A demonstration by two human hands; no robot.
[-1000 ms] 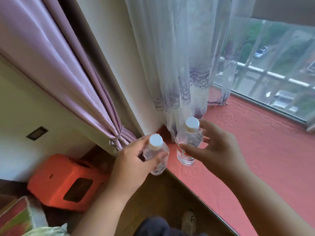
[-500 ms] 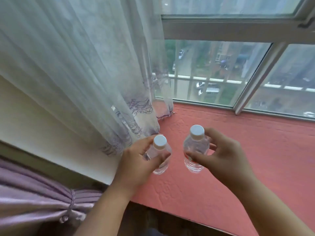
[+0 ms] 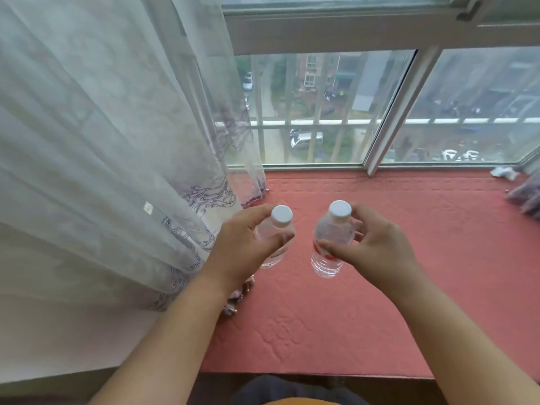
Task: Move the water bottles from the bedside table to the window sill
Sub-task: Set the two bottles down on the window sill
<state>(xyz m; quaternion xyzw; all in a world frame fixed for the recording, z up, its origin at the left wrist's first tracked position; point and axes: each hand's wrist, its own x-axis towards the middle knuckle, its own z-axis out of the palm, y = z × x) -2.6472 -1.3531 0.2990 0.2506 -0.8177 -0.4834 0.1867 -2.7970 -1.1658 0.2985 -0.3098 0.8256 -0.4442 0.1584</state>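
Note:
Two small clear water bottles with white caps are held upright above the red-covered window sill (image 3: 409,258). My left hand (image 3: 242,249) grips the left bottle (image 3: 277,229) around its body, close to the sheer curtain. My right hand (image 3: 377,249) grips the right bottle (image 3: 330,244), which has a red-marked label. I cannot tell whether the bottle bases touch the sill. The two bottles are a short gap apart.
A white sheer curtain (image 3: 117,141) with purple embroidery hangs at the left, its hem resting on the sill. The window glass and frame (image 3: 391,112) close off the far side. A crumpled white thing (image 3: 504,172) and some purple fabric (image 3: 526,197) lie at the sill's far right.
The view has swung from the room's corner to face the window. Both hands have carried the bottles farther over the sill, away from its near edge.

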